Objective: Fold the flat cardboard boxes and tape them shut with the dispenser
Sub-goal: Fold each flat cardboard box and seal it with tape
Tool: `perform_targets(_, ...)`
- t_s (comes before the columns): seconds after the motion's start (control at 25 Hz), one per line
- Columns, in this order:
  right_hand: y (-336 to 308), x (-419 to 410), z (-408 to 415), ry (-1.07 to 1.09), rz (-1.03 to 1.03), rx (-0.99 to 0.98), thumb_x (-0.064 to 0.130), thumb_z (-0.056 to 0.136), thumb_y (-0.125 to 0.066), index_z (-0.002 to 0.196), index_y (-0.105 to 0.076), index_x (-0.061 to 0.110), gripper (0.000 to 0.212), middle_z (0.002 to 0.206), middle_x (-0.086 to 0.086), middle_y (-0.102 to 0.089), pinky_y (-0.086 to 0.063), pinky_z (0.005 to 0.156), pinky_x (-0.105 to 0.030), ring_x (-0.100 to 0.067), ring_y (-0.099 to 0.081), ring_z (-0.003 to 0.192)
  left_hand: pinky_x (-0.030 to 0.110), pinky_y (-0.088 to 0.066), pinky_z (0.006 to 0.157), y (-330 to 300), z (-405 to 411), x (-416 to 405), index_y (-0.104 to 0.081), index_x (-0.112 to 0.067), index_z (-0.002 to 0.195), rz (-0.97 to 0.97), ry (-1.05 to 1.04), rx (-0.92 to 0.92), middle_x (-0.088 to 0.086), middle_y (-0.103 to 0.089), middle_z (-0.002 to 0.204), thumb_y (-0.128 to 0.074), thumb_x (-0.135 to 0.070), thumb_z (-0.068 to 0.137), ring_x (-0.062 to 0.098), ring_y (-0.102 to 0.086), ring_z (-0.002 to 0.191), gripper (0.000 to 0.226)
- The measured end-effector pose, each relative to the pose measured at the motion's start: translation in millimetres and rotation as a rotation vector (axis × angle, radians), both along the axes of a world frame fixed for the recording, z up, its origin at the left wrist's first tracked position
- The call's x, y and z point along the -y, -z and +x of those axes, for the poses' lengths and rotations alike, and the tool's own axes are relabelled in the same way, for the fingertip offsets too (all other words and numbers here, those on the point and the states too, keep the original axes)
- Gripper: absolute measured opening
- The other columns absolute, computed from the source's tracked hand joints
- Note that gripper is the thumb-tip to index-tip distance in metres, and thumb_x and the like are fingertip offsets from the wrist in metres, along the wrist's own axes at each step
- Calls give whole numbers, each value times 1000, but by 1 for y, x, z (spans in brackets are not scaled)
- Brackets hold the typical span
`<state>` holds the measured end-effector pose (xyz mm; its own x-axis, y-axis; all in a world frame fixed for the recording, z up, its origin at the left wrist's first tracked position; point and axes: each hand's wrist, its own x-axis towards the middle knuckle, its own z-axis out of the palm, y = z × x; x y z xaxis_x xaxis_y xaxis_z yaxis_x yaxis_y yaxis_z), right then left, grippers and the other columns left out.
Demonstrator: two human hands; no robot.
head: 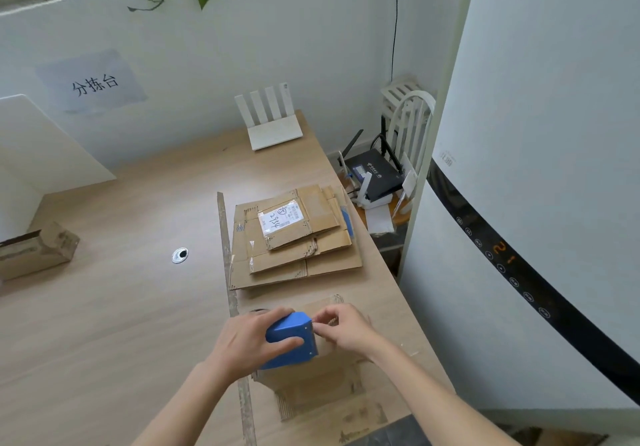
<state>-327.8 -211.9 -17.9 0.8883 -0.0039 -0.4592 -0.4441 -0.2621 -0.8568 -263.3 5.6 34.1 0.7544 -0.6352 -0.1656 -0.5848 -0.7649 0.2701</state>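
Taping step — freeing the tape end at the dispenser, over a box on the counter.

The left hand (254, 340) is wrapped round the blue tape dispenser (292, 340), thumb below and fingers over the top, holding it just above a brown cardboard box (311, 381) at the near edge of the counter (121, 307). The right hand (343, 329) is pressed up to the dispenser's toothed front edge, fingertips pinched together there — seemingly on the loose tape end, though the tape itself is too faint to make out. A stack of flat boxes (298, 238) lies further back, still unfolded. The next move likely calls for drawing out a length of tape, sticking its end to the box and running the dispenser along the flap seam.
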Motion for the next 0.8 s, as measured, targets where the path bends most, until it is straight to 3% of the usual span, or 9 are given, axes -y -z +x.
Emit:
perform_targets(0.16,2,-4,-5,116,-58,-32,35,94,-70,94,-74,24,12,83,11,-72,-49,61,-15,-1,-65,68,21,-45,66,-2,-3,8,-47,-50,137,53,41,42,-22,-70,107,-33,-85,83,3,-61,83,66)
perform_targets(0.4,6,19,-11,290,48,-122,22,98,-66,99,-67,14,8,79,-6,-76,-64,71,-34,-18,-74,69,28,-39,60,-8,0,-8,-43,-48,144,277,-10,75,-8,-72,103,-11,-96,73,15,-61,77,91)
perform_targets(0.52,6,27,-6,325,51,-122,19,97,-67,99,-68,11,9,81,-8,-71,-65,72,-41,-20,-73,66,30,-45,67,-13,-3,-6,-49,-47,136,315,-36,39,-9,-71,103,-25,-89,83,15,-58,77,72)
perform_targets(0.8,12,31,-15,424,-14,-127,23,101,-61,99,-66,16,9,100,-3,-68,-63,73,-28,-15,-76,69,31,-46,64,-4,-8,13,-57,-43,126,321,-51,89,-7,-70,95,-30,-86,83,18,-63,80,67)
